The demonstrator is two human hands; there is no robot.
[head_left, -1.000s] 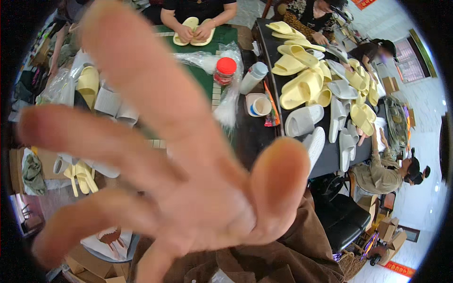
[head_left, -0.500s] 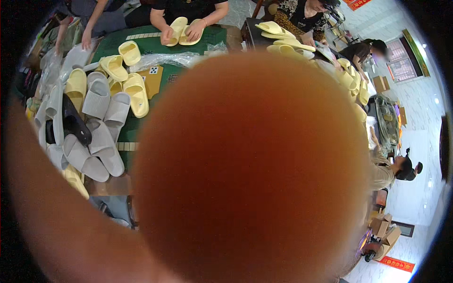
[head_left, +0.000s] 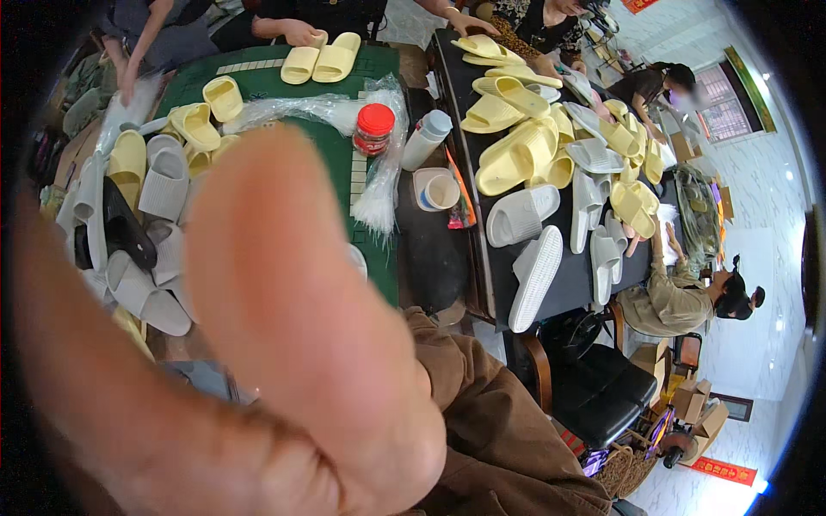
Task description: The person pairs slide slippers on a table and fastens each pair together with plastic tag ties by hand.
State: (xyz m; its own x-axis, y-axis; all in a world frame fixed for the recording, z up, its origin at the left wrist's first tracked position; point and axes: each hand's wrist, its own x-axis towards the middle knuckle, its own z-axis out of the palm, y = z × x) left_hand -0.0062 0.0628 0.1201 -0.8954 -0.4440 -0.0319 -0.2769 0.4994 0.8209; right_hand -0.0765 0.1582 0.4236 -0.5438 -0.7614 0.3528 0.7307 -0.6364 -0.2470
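Note:
My left hand [head_left: 301, 327] fills the lower left of the head view, very close to the lens and blurred. One finger points up in the middle, and another part of the hand curves along the left rim. A gap lies between them, with nothing visible held in it. Behind it, gray slippers [head_left: 146, 297], yellow slippers [head_left: 127, 163] and a black slipper [head_left: 129, 228] lie heaped on a green-topped table [head_left: 267, 69], partly hidden by the hand. My right hand does not show.
A red-lidded jar [head_left: 374, 129], a white bottle [head_left: 427, 139] and a cup [head_left: 440, 193] stand between the tables. More slippers cover a dark table [head_left: 551, 297] at right. A black chair [head_left: 602, 391] stands nearby. Co-workers sit around; one hand touches a yellow slipper pair [head_left: 320, 60].
My hand has moved left and away from the middle of the lens, uncovering the jar, bottle, dark table and chair. Across the green table, a co-worker's yellow slippers have shifted slightly.

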